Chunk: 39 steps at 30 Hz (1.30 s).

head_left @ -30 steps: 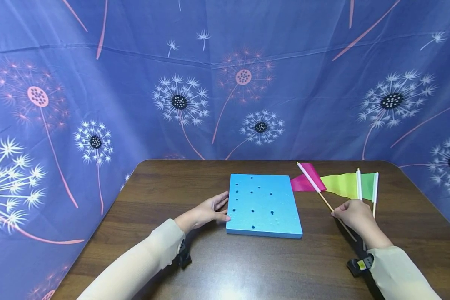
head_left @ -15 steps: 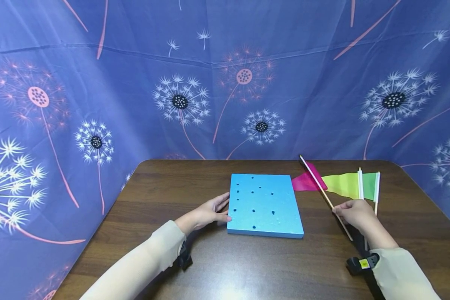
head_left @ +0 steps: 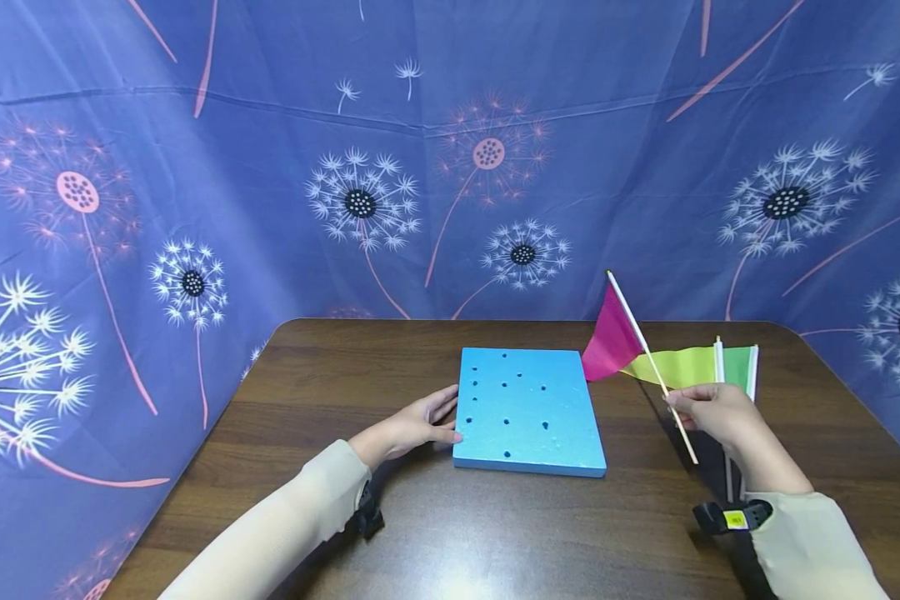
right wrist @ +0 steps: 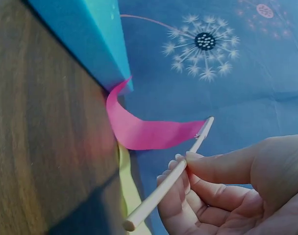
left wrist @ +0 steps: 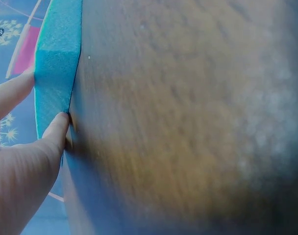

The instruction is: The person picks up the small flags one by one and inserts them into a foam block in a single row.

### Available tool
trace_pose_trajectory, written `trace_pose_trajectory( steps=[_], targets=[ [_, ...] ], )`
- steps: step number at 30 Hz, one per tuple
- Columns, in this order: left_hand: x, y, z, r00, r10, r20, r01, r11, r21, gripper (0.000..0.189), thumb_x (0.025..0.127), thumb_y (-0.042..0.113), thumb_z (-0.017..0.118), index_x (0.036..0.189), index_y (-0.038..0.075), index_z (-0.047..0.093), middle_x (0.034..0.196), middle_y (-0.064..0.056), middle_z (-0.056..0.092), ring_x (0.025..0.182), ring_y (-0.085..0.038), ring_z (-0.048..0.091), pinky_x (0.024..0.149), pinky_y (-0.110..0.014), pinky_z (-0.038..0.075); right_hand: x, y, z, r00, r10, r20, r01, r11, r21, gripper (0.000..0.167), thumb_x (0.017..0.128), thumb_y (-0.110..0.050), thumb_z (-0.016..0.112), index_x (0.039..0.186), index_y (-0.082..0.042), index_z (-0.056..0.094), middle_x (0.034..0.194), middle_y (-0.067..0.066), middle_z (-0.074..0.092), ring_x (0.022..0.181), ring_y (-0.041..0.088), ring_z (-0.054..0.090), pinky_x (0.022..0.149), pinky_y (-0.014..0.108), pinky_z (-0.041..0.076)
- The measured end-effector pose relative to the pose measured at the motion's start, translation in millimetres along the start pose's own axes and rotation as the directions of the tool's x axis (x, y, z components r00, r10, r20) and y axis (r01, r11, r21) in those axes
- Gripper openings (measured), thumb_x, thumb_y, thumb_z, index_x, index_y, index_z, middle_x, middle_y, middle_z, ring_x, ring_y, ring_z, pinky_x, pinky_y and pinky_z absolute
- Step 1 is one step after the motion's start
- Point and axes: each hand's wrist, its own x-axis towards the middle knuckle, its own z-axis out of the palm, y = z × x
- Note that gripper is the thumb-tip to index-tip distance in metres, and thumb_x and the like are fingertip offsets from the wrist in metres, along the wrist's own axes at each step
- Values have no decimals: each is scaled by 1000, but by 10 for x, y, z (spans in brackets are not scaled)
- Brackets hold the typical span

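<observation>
My right hand [head_left: 720, 412] pinches the wooden stick of a small pink flag [head_left: 612, 337] between thumb and fingertips, seen close in the right wrist view. The stick leans with its tip raised up and to the left; the pink cloth hangs down towards the blue board's right corner. The blue foam board [head_left: 528, 408], dotted with several dark holes, lies flat on the table. At its left edge my left hand [head_left: 412, 425] touches the side with extended fingers. In the left wrist view, thumb and finger press against the board's side [left wrist: 56, 83].
A yellow flag [head_left: 678, 367] and a green flag [head_left: 738, 367] lie on the wooden table [head_left: 330, 367] at the right, partly behind my right hand. A blue dandelion-print cloth [head_left: 270, 167] hangs behind the table's far edge.
My right hand has lifted the pink flag off the table and tilted it upward, its tip now rising above the table's far edge. My left hand and the board stay in place.
</observation>
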Motion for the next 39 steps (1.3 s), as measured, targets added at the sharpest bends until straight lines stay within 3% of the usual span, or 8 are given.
trace_pose_trajectory(
  steps=[10, 22, 32, 39],
  targets=[
    [-13, -19, -10, 1000, -2, -7, 2, 1000, -2, 89, 90, 1, 66, 156, 6, 7, 163, -11, 9, 148, -28, 21, 114, -36, 36, -46, -114, 47, 998, -48, -27, 49, 998, 44, 41, 97, -14, 56, 116, 23, 55, 74, -9, 67, 63, 3, 62, 62, 23, 57],
    [-7, -1, -5, 1000, -11, -7, 11, 1000, -6, 89, 89, 1, 66, 156, 7, 7, 163, -11, 9, 148, -27, 20, 116, -39, 34, -38, -198, 160, 981, -168, -102, 178, 978, 105, 43, 97, -16, 58, 120, 21, 55, 76, -12, 67, 65, 1, 65, 65, 22, 59],
    [-3, 11, 11, 1000, -13, -12, 13, 1000, -10, 88, 90, -1, 65, 156, 7, 7, 163, -12, 10, 148, -29, 22, 114, -37, 36, -49, -321, 268, 961, -239, -139, 263, 945, 196, 44, 95, -19, 63, 117, 19, 56, 75, -20, 65, 68, 0, 65, 69, 22, 60],
    [3, 8, 25, 1000, -16, -24, 15, 1000, -20, 88, 89, -3, 65, 156, 7, 8, 163, -12, 10, 148, -28, 20, 112, -34, 38, -25, -385, 392, 947, -297, -120, 319, 912, 256, 31, 96, -12, 59, 113, 14, 58, 80, -17, 67, 72, 1, 67, 72, 23, 60]
  ],
)
